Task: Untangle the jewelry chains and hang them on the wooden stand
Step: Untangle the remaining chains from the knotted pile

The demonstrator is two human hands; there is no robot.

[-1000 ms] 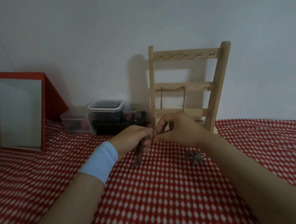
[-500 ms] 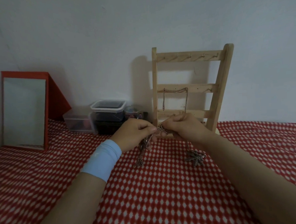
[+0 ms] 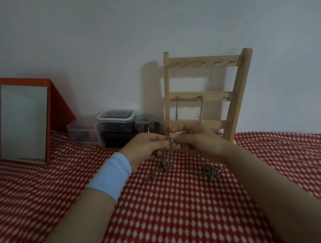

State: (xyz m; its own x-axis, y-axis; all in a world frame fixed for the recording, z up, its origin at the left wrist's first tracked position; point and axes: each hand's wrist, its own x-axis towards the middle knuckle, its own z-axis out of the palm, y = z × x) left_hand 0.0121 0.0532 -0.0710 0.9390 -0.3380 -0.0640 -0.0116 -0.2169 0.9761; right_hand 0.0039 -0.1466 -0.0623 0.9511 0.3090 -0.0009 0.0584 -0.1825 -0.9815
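Observation:
A wooden ladder-shaped stand [image 3: 235, 98] leans against the wall, with one chain [image 3: 189, 98] draped over its middle rail. In front of its base, my left hand [image 3: 146, 146] and my right hand [image 3: 199, 139] meet and pinch a tangled dark chain [image 3: 166, 158] between their fingertips. The chain hangs down to the red checked cloth, where its loose end lies. A leaf-shaped pendant [image 3: 211, 171] rests on the cloth below my right hand. My left wrist wears a light blue band.
A red-framed mirror [image 3: 24, 121] stands at the left against the wall. Clear plastic boxes [image 3: 116, 120], a small jar [image 3: 144, 123] and a dark box sit left of the stand. The red checked cloth [image 3: 179, 213] covers the whole surface.
Both hands have stayed together at the tangle, working the chain with small finger moves. More of the chain's end now lies on the cloth. The view has shifted slightly.

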